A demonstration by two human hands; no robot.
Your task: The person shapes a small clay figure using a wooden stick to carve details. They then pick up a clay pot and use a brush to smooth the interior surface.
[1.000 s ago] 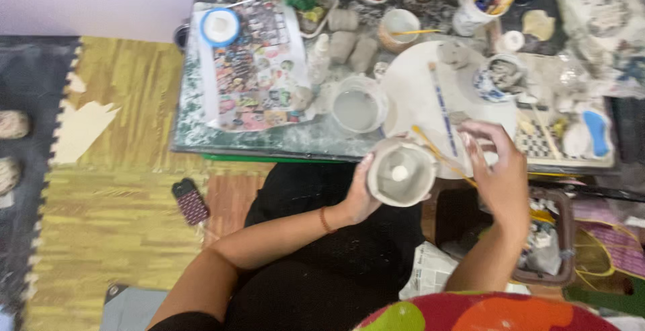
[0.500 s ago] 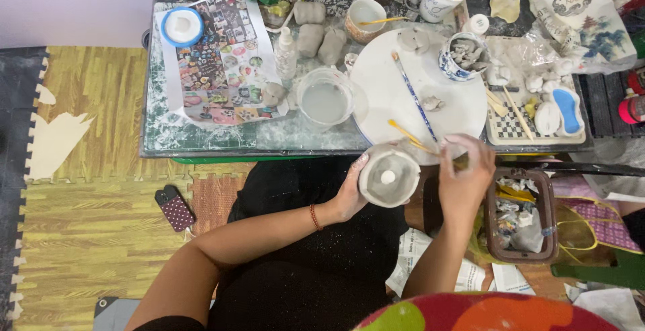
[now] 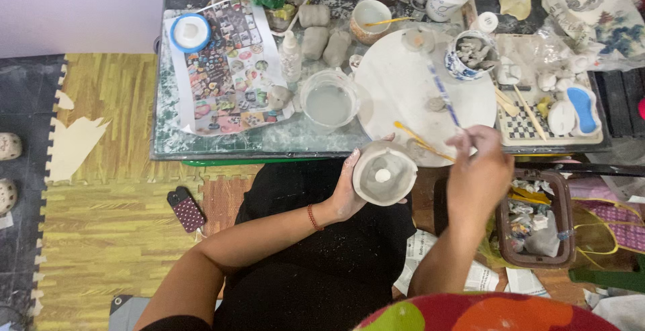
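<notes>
The left hand cups a grey clay bowl over the lap, fingers wrapped round its side. The right hand pinches a thin brush above the round white board. A colourful printed sheet lies far left on the bench, beside a white squeeze bottle.

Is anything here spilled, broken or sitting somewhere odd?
Nothing looks spilled or broken. The left hand holds a grey clay bowl; the right hand reaches over the white round board. One oddity: a dark dotted case lies on the floor mat, away from the crowded table.
</notes>
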